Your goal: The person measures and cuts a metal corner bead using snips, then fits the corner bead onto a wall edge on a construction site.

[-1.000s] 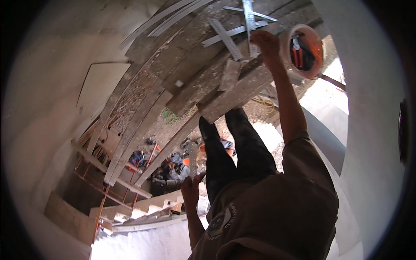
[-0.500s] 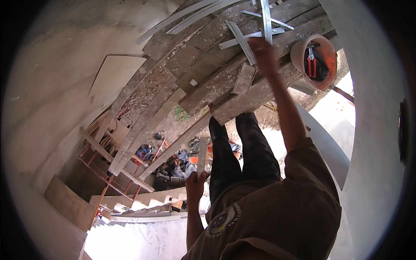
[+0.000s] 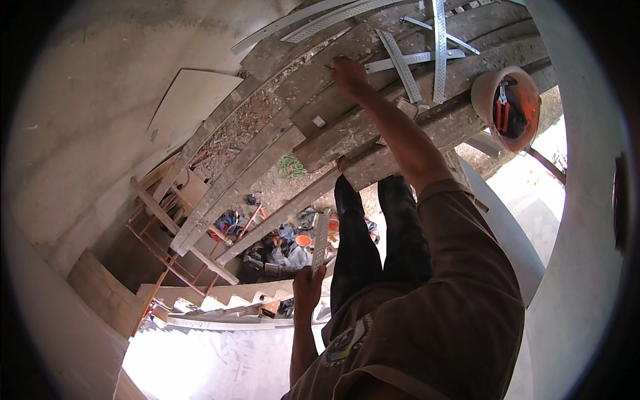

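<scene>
My left hand point(image 3: 308, 287), low in the middle beside my legs, grips the lower end of a perforated metal strip point(image 3: 321, 241), which stands up from the fist. My right arm stretches forward over the planks. At its end, my right hand point(image 3: 350, 76) is closed low over a board, and whatever its fingers hold is hidden. Just right of that wrist is the end of a flat metal strip point(image 3: 451, 55). Another perforated strip point(image 3: 399, 65) crosses it, and a longer one point(image 3: 439, 50) lies farther right.
Wooden planks point(image 3: 320, 143) form a platform with gaps above a cluttered lower floor. An orange-lined bucket point(image 3: 481, 100) holding red-handled snips point(image 3: 501, 110) stands at right. Long metal strips point(image 3: 327, 23) lie at the far edge. Reddish metal scaffolding point(image 3: 167, 260) is at lower left.
My right hand has moved left, from the end of the long strip to beyond the crossed strips. My left hand still holds its strip, now raised slightly. The whole view has shifted a little.
</scene>
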Action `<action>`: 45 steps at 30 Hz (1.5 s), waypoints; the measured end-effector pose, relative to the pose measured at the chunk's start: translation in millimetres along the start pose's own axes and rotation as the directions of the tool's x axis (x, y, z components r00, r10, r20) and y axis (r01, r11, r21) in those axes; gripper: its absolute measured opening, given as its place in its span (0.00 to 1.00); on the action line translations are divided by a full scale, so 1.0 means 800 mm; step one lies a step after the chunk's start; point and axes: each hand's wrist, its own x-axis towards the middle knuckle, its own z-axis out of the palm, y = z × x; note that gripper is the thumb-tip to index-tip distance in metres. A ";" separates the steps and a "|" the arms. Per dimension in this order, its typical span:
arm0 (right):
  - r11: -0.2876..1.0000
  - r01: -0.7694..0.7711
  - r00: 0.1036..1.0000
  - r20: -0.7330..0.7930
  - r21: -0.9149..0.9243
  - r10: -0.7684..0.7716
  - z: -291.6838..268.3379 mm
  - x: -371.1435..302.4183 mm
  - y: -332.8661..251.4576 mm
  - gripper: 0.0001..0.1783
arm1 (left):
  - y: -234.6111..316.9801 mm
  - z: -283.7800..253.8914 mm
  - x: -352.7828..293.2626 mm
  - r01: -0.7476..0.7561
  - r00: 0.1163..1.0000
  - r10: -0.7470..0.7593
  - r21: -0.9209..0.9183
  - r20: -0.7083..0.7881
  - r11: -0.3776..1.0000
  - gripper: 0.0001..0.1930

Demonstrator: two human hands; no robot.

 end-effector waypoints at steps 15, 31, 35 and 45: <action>0.977 0.099 0.995 -0.008 -0.190 -0.102 0.007 0.005 0.003 0.12 | 0.003 -0.013 0.011 -0.027 1.000 0.027 0.022 0.014 0.999 0.23; 0.920 -0.378 0.802 -0.535 -0.107 0.267 -0.419 -0.241 0.190 0.19 | 0.193 -0.052 -0.028 -0.436 0.893 0.431 -0.015 -0.131 0.900 0.26; 0.607 -0.094 0.991 0.020 0.789 0.129 -0.392 -0.278 0.048 0.20 | 0.218 -0.059 -0.046 -0.523 0.836 0.511 -0.011 -0.199 0.852 0.28; 0.539 -0.017 0.982 0.114 0.842 -0.148 -0.481 -0.326 -0.258 0.11 | 0.260 -0.077 -0.089 -0.624 0.746 0.597 0.004 -0.296 0.781 0.23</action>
